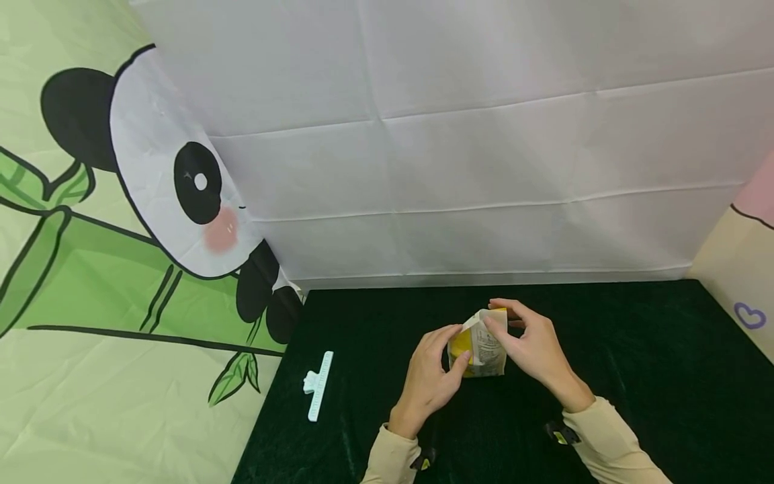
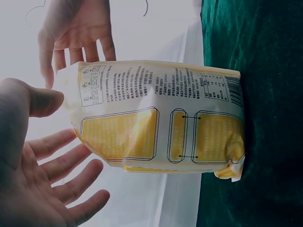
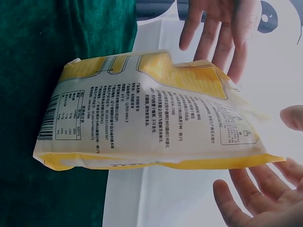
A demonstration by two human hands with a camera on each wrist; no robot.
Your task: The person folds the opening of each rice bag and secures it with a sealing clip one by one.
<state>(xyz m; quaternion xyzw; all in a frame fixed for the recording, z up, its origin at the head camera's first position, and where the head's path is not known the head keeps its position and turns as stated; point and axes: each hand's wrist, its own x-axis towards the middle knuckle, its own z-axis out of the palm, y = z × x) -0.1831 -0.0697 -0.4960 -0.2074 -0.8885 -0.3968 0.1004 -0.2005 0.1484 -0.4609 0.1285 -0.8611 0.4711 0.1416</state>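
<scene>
A yellow-and-white printed packaging bag point(image 1: 487, 351) stands upright on the dark green cloth, its printed side with a barcode facing me. My left hand point(image 1: 428, 370) is at its left side, fingers loosely extended near the upper edge and thumb in front, apart from the bag in the left wrist view. My right hand point(image 1: 535, 346) is at its upper right, with the thumb by the top edge and the fingers partly hidden behind. In the right wrist view the right fingers point(image 3: 253, 191) lie loosely along the bag's yellow edge. Whether the fingertips press on the bag is unclear.
A pale blue clip with a ruler-like bar point(image 1: 320, 386) lies on the green-covered table point(image 1: 363, 323) to the left. A white cloth point(image 1: 471, 168) hangs behind the table. A panda-printed cloth point(image 1: 151, 175) hangs at the left, another printed cloth point(image 1: 740, 275) at the right.
</scene>
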